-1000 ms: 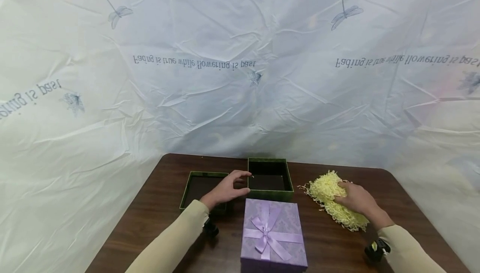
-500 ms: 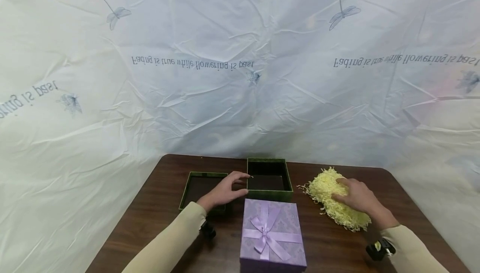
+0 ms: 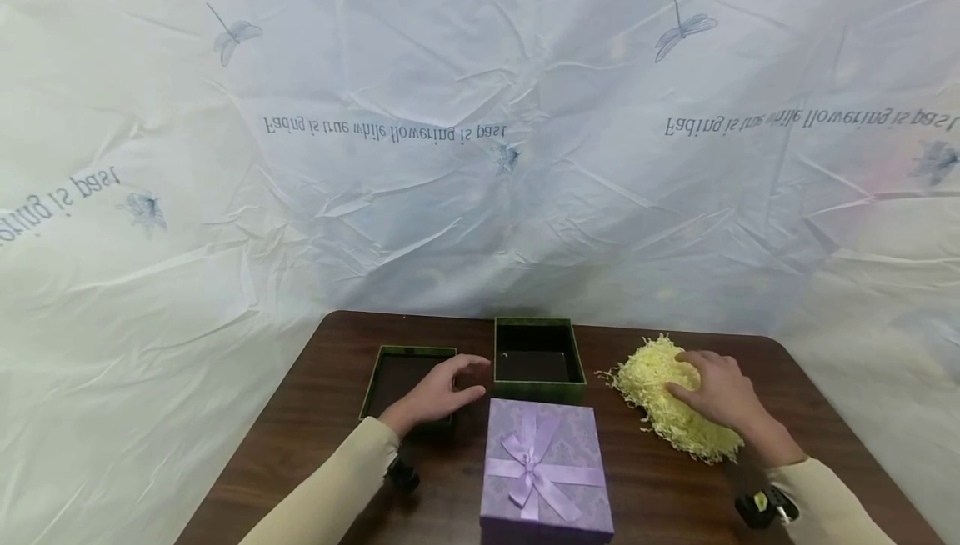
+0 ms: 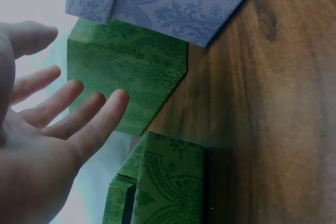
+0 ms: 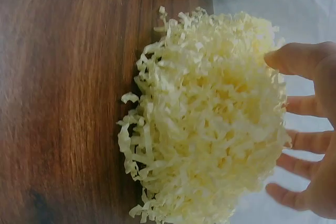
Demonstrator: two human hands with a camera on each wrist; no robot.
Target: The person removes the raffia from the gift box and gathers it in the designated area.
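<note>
My left hand [image 3: 438, 391] hovers over the right side of a shallow green box lid [image 3: 401, 374], its fingers loosely bent and holding nothing. Just beyond its fingertips stands a deeper green box [image 3: 542, 390], uncovered, with a small pale scrap inside. In the left wrist view the palm [image 4: 37, 156] and spread fingers are bare, with the patterned green box behind them. On the right, my other hand [image 3: 718, 391] reaches over a heap of pale yellow shredded paper [image 3: 651, 382]. Its spread fingers touch the heap's upper side in the right wrist view, without gripping it.
A purple gift box [image 3: 551, 445] with a ribbon bow stands at the front centre, close before the green box. All rests on a dark brown wooden table [image 3: 300, 445]. A white printed sheet [image 3: 525, 195] hangs behind and at both sides.
My left hand has drawn back slightly from the green box, toward the lid. The right hand has eased a little to the right, its fingers less sunk in the shredded paper.
</note>
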